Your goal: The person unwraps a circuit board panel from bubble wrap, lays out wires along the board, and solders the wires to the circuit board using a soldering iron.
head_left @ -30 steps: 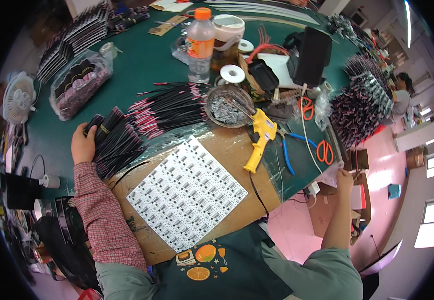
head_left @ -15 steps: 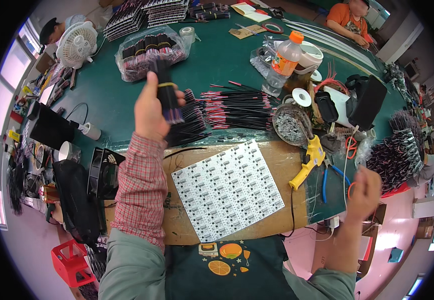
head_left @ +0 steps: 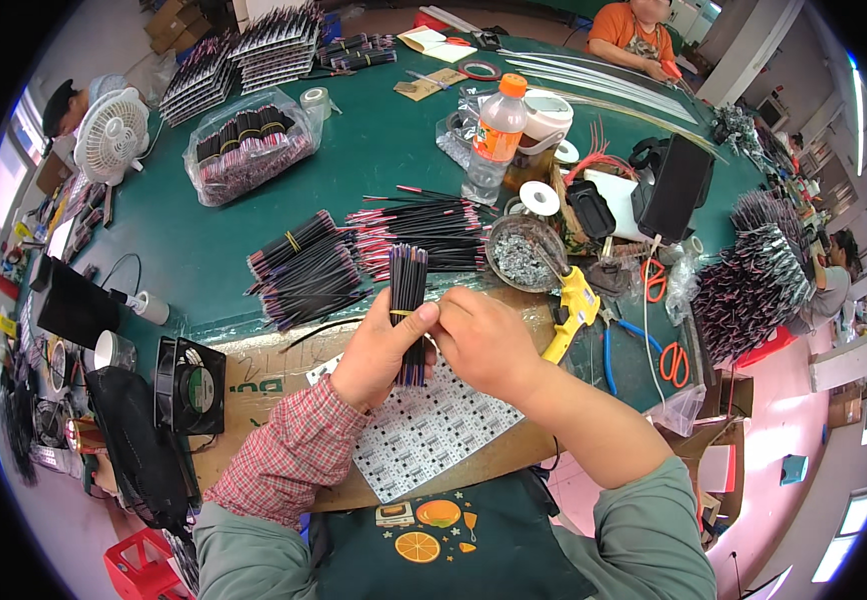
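We see the left hand point(head_left: 384, 345) closed around an upright bundle of thin black wires with reddish ends point(head_left: 409, 285), its thumb laid across the front. A thin yellow band point(head_left: 400, 313) circles that bundle near the thumb. The right hand point(head_left: 494, 335) is brought in from the other side, its fingers curled and their tips beside the left thumb; we cannot tell whether they pinch the band, because the back of the hand hides them. Below both hands we find a white rectangular sheet with rows of small black marks point(head_left: 444, 430), partly covered by the forearms and lying on a brown cardboard sheet point(head_left: 254, 355) at the near edge of the dark green worktop point(head_left: 194, 250). Beyond the held bundle we make out a spread of black and red wires point(head_left: 424, 225), and to its left a heap of black wires point(head_left: 309, 285) with another yellow-banded black bundle point(head_left: 289, 245) at its upper side. To the right we note a round dish of silvery bits point(head_left: 519, 262), a yellow glue gun point(head_left: 578, 303) just beside it, blue-handled pliers point(head_left: 609, 362) and orange-handled scissors point(head_left: 674, 365). Farther back we see a clear bottle with an orange cap point(head_left: 499, 140) and, well to its left, a clear plastic bag of banded bundles point(head_left: 254, 165).
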Demonstrator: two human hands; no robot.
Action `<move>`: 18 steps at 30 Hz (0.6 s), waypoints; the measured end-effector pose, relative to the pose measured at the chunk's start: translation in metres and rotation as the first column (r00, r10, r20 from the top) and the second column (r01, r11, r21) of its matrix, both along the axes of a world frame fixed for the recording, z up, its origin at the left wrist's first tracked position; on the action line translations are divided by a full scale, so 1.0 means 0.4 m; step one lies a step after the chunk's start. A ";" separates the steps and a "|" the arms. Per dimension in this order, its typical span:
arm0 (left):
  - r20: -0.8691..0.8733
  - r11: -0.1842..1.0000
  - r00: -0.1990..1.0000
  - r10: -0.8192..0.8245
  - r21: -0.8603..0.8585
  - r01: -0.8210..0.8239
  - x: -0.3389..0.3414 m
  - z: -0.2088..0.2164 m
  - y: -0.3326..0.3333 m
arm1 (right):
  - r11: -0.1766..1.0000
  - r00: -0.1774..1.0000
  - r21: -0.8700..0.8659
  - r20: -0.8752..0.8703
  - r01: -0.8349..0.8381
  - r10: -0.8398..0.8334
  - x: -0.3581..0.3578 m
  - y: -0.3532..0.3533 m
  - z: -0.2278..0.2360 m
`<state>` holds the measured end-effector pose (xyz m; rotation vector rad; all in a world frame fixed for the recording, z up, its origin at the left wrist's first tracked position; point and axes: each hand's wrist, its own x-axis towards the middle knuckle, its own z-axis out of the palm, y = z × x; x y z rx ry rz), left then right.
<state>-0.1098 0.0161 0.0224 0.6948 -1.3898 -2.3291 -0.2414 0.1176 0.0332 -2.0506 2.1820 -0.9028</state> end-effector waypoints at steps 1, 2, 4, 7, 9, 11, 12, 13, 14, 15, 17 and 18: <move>-0.006 1.000 1.000 -0.028 0.005 0.028 0.006 -0.001 0.003 | 0.998 1.000 -0.052 0.000 -0.028 0.028 -0.001 0.002 -0.005; -0.030 0.998 0.998 -0.062 0.019 0.062 0.009 -0.002 0.005 | 0.996 0.999 -0.077 -0.018 -0.043 0.042 -0.003 0.001 -0.007; -0.029 0.997 0.997 -0.066 0.027 0.067 0.013 -0.001 0.009 | 0.993 0.998 -0.100 -0.035 -0.060 0.056 -0.006 0.000 -0.008; -0.051 0.992 0.994 -0.092 0.084 0.096 0.020 0.008 0.013 | 0.974 0.990 -0.190 -0.093 -0.123 0.107 -0.013 -0.005 0.001; -0.084 0.977 0.987 -0.137 0.155 0.149 0.024 0.018 0.015 | 0.979 0.990 -0.193 -0.137 -0.067 0.041 -0.024 -0.014 0.008; -0.087 0.978 0.993 -0.084 0.183 0.099 0.024 0.028 0.020 | 0.956 0.982 -0.290 -0.189 -0.050 -0.006 -0.031 -0.034 0.010; -0.077 0.975 0.995 -0.058 0.212 0.073 0.024 0.033 0.028 | 0.944 0.982 -0.327 -0.191 -0.050 -0.014 -0.036 -0.040 0.012; -0.043 0.977 0.998 -0.046 0.206 0.054 0.023 0.038 0.033 | 0.943 0.983 -0.329 -0.181 -0.060 -0.001 -0.038 -0.047 0.012; -0.064 0.966 0.997 -0.040 0.251 0.055 0.021 0.043 0.040 | 0.934 0.983 -0.355 -0.181 -0.049 -0.017 -0.042 -0.051 0.013; -0.111 0.950 0.993 -0.033 0.304 0.065 0.020 0.048 0.047 | 0.921 0.983 -0.389 -0.178 -0.027 -0.046 -0.043 -0.052 0.015; -0.065 0.938 0.998 -0.019 0.345 0.040 0.021 0.063 0.061 | 0.920 0.982 -0.390 -0.184 -0.037 -0.038 -0.049 -0.057 0.024; -0.095 0.926 0.995 -0.011 0.375 0.046 0.022 0.071 0.067 | 0.910 0.981 -0.414 -0.189 -0.039 -0.043 -0.049 -0.056 0.030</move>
